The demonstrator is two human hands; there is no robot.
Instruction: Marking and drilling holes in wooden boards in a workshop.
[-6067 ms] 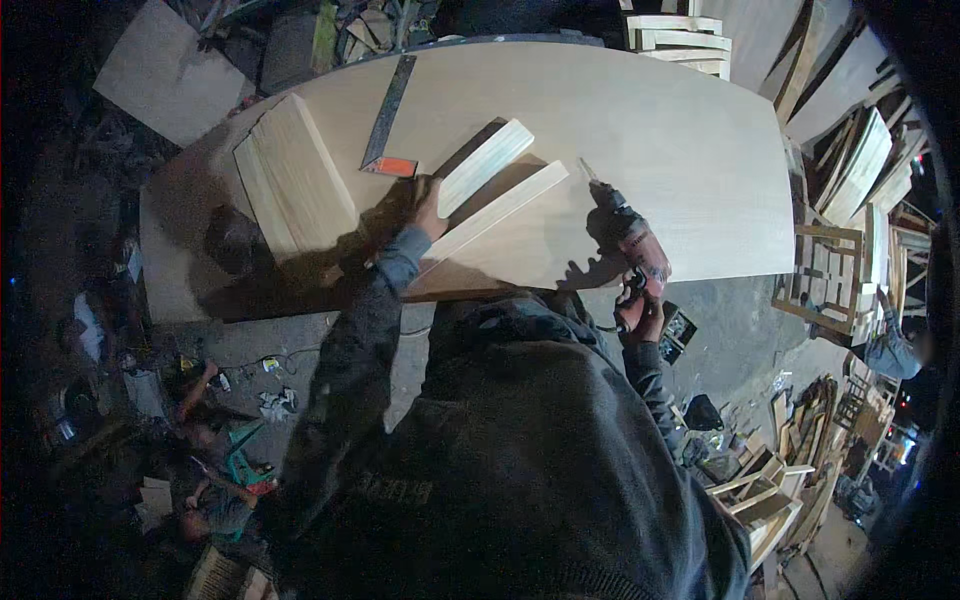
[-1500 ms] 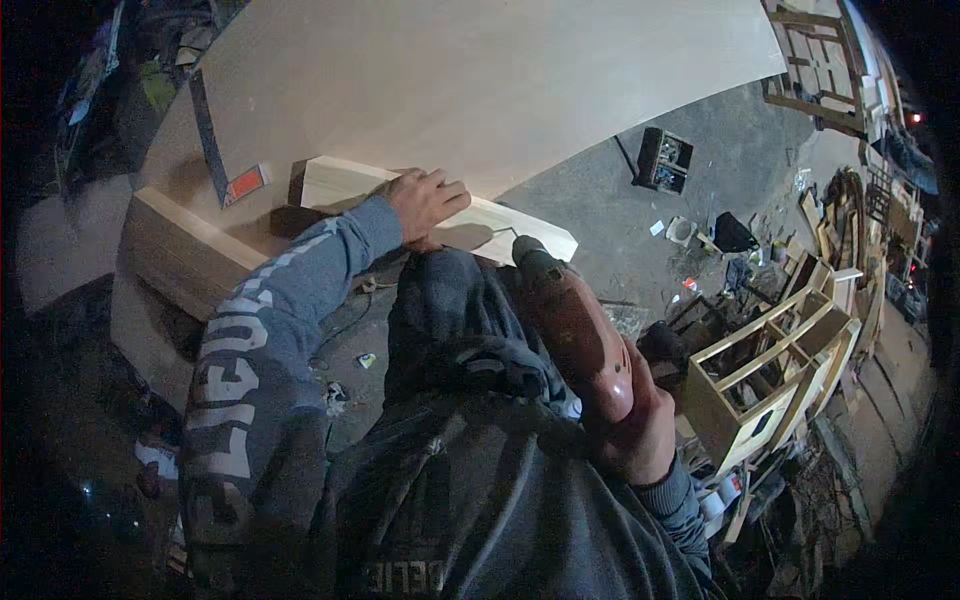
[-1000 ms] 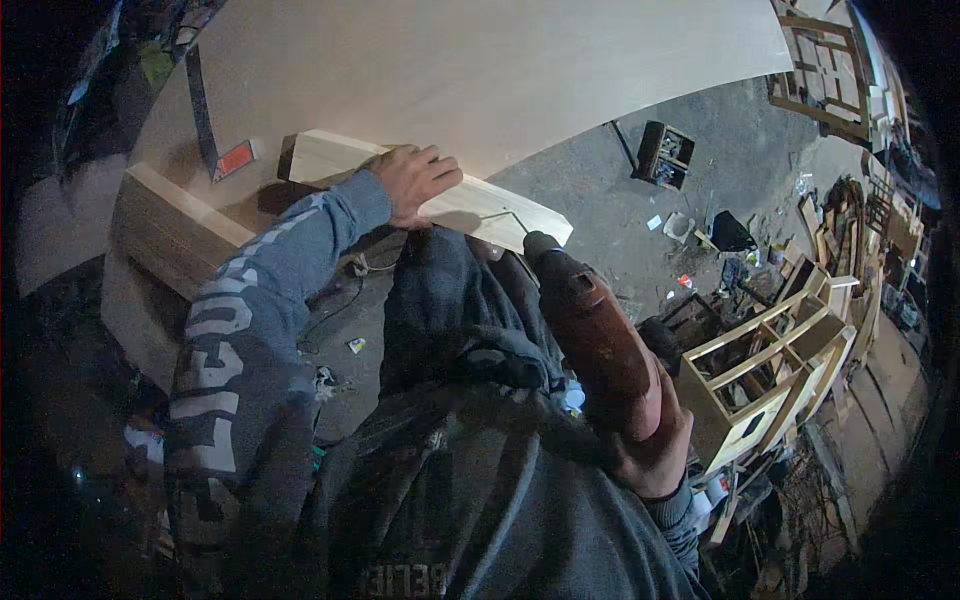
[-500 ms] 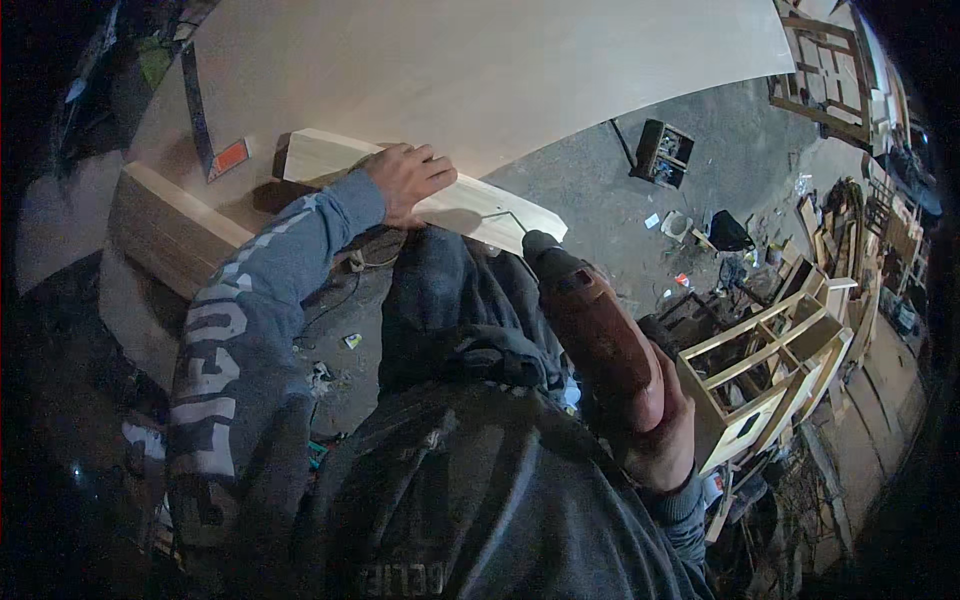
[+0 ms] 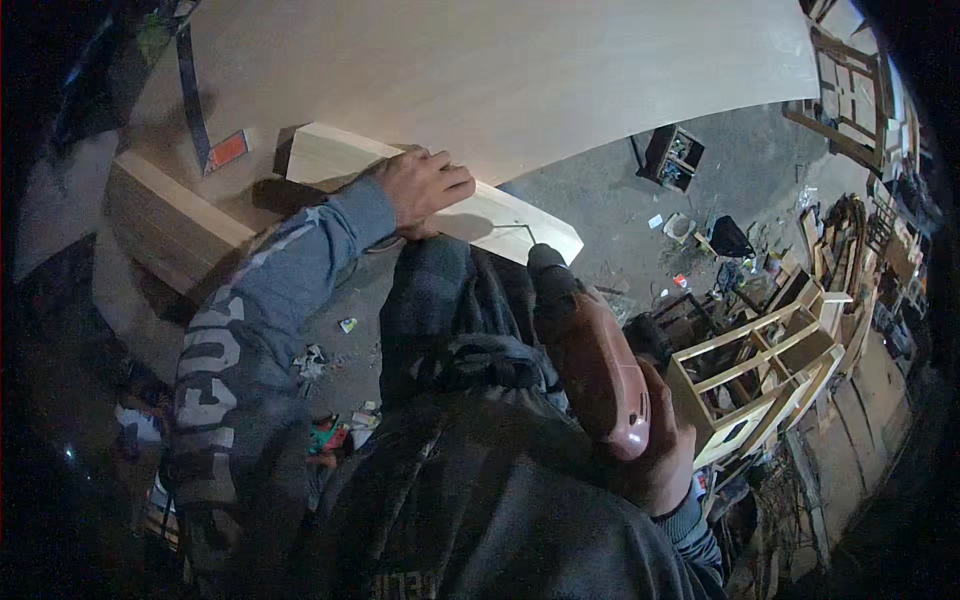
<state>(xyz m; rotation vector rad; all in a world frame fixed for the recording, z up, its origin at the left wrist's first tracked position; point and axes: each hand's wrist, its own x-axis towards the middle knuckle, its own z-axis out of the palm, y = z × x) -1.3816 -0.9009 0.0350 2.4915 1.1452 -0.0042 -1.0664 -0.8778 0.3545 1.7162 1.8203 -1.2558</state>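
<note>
A pale wooden board [image 5: 335, 158] with an angled right end lies at the edge of the large flat sheet, above my legs. My left hand [image 5: 428, 190] is closed over the middle of the board, fingers curled across its top. In my right hand [image 5: 668, 450] is a reddish power drill [image 5: 600, 370], gripped at its back end, with the black chuck pointing away from me toward the board's right end. A thin bit [image 5: 531, 235] meets the board's surface there, beside a bent dark line that looks like its shadow. The trigger fingers are partly hidden.
A large smooth sheet [image 5: 500, 80] spans the far side. Stacked boards [image 5: 180, 220] and a red-orange label [image 5: 227, 151] are at left. On the floor stand an open toolbox [image 5: 672, 158] and a wooden frame [image 5: 760, 370], amid scattered scraps and a timber pile [image 5: 850, 240] at right.
The board, my left hand and the bit sit slightly lower and further right in view. The drill's back end has swung left and down a little. Both grips are unchanged.
</note>
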